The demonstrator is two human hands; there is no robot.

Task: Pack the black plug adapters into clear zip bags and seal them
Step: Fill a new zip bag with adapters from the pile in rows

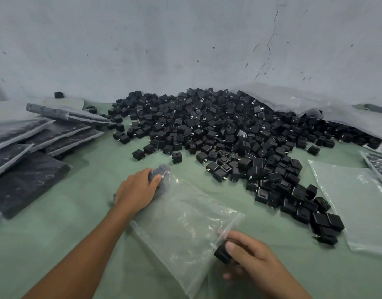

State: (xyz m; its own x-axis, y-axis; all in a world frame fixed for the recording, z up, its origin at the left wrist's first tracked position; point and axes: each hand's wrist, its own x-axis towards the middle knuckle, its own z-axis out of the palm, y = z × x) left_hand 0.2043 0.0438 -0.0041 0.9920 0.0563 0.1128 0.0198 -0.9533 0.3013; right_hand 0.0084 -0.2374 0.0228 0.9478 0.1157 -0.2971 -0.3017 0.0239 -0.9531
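Item 1. Filled bags [41, 134], far left: flat clear packs of black adapters, stacked overlapping on the green cloth [82, 223]. One stray adapter [58, 94] lies by the wall [185, 39].

Item 2. Left hand [136, 190]: palm down, fingers only lightly bent, pressing on the far end of the clear zip bag [181, 225], over a few packed adapters [162, 170] inside that corner.

Item 3. The clear zip bag lies flat, centre front; its long axis runs diagonally from far left to near right, with the near-right end at the right hand. It is mostly unfilled.

Item 4. Right hand [250, 260]: thumb and curled fingers pinch the held adapter [223, 254] at the bag's near-right edge.

Item 5. Heap of loose adapters [218, 130], behind and right of the bag, spilling from a plastic sheet [304, 100]. Any markings are too small to read.

Item 6. Empty bag [354, 203], flat, far right, touching the heap's near edge.
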